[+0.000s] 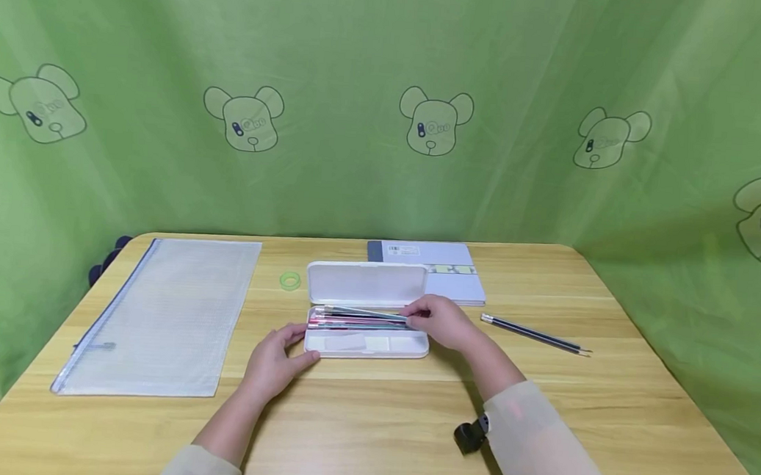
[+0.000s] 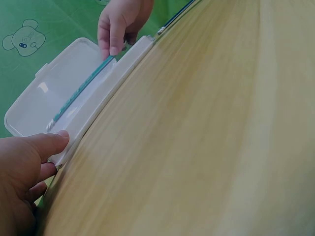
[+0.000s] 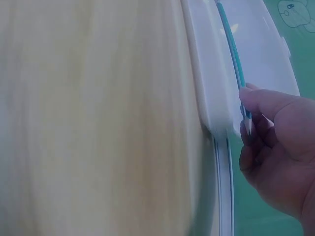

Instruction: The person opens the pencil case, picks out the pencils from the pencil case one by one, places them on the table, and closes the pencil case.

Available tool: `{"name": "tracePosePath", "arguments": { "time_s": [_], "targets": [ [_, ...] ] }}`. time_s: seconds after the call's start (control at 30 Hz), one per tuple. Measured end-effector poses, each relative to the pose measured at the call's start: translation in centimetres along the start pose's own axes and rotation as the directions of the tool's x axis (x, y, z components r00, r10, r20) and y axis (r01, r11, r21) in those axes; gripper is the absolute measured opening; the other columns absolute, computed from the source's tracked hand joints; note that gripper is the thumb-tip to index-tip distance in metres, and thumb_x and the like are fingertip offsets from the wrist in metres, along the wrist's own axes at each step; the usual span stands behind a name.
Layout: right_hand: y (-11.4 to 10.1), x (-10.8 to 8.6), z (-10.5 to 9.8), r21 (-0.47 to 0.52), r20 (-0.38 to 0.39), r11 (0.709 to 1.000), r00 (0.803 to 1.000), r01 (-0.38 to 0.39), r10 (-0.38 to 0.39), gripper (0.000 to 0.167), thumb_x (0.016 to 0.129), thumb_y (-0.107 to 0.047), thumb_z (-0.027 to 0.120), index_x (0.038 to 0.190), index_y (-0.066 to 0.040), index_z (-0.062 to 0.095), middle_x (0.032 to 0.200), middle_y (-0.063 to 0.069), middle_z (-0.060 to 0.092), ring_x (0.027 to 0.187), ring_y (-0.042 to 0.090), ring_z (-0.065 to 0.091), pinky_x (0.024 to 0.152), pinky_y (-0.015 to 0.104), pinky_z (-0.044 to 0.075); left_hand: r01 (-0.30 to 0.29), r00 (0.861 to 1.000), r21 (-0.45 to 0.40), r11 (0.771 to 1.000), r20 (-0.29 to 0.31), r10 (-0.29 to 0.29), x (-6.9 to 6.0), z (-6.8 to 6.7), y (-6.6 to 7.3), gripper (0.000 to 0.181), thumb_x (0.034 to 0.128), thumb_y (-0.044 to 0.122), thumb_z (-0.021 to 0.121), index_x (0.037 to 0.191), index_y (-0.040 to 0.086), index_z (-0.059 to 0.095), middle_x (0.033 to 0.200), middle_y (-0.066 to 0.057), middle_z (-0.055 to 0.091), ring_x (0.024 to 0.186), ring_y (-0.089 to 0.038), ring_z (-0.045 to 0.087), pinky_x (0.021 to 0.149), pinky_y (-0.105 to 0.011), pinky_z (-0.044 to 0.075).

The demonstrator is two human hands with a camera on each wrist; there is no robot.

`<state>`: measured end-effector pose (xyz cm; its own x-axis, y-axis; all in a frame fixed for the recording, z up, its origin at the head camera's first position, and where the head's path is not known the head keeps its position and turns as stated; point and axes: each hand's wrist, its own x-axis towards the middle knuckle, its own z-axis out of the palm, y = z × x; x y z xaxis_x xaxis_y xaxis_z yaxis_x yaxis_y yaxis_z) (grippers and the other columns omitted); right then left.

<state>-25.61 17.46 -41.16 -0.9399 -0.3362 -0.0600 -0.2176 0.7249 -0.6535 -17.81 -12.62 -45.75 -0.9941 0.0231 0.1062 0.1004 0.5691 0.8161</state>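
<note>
An open white pencil case (image 1: 396, 345) lies on the table, its lid (image 1: 367, 284) tilted up at the back. Several pencils, some red and some teal, lie lengthwise in its tray. My left hand (image 1: 274, 362) grips the case's left end, thumb at the front corner; the left wrist view shows the thumb (image 2: 54, 142) over the rim. With thumb and fingers, my right hand (image 1: 444, 321) pinches a teal pencil (image 3: 234, 46) near its sharpened tip, at the case's right end. The right fingers partly hide that end.
A mesh zip bag (image 1: 163, 318) lies at the left, with a green tape ring (image 1: 290, 281) between it and the case. Behind the case, a pale notebook (image 1: 463, 284) lies flat. Dark pencils (image 1: 533, 334) rest at the right. Green curtain surrounds the table's back and sides.
</note>
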Motion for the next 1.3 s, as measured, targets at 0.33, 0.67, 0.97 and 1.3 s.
{"name": "tracePosePath", "arguments": {
  "time_s": [0.33,0.67,0.97,1.3],
  "targets": [
    [1.5,-1.7,-2.2,0.029,-0.033,1.0,0.999,0.011,-0.01,0.019,0.092,-0.014,0.066,0.108,-0.007,0.073,0.106,0.01,0.069,0.09,0.017,0.057,0.079,0.028,0.049,0.007,1.0,0.0,1.0,0.001,-0.007,0.0,0.0,0.1,0.051,0.0826,0.022,0.078,0.127,0.002,0.062,0.125,-0.015,0.068,0.131,-0.037,0.052,0.123,-0.05,0.023],
    [3.8,-4.4,-5.0,-0.015,-0.067,1.0,0.998,-0.007,0.006,0.02,0.094,-0.017,0.064,0.109,-0.007,0.072,0.102,0.008,0.068,0.092,0.017,0.057,0.08,0.029,0.049,0.024,1.0,-0.003,1.0,0.004,-0.024,-0.2,0.0,0.1,0.051,0.0829,0.023,0.077,0.128,0.003,0.061,0.126,-0.014,0.068,0.132,-0.037,0.051,0.119,-0.053,0.029],
    [6.8,-7.7,-7.8,-0.042,-0.106,0.998,0.994,-0.046,0.041,0.026,0.095,-0.022,0.064,0.114,-0.006,0.07,0.111,0.013,0.069,0.097,0.019,0.06,0.083,0.031,0.051,0.031,0.999,-0.001,1.0,0.008,-0.031,-0.2,0.0,0.0,0.052,0.0835,0.023,0.077,0.128,0.004,0.061,0.126,-0.013,0.067,0.131,-0.037,0.051,0.118,-0.053,0.031],
    [10.4,-10.5,-10.1,-0.123,-0.17,0.987,0.982,-0.103,0.082,0.029,0.094,-0.021,0.065,0.116,-0.003,0.069,0.11,0.017,0.07,0.099,0.025,0.062,0.083,0.035,0.051,0.043,0.999,-0.003,0.999,0.009,-0.043,-0.1,0.1,0.1,0.051,0.0837,0.023,0.077,0.129,0.005,0.061,0.126,-0.013,0.068,0.13,-0.037,0.052,0.114,-0.053,0.035]
  ]
}}
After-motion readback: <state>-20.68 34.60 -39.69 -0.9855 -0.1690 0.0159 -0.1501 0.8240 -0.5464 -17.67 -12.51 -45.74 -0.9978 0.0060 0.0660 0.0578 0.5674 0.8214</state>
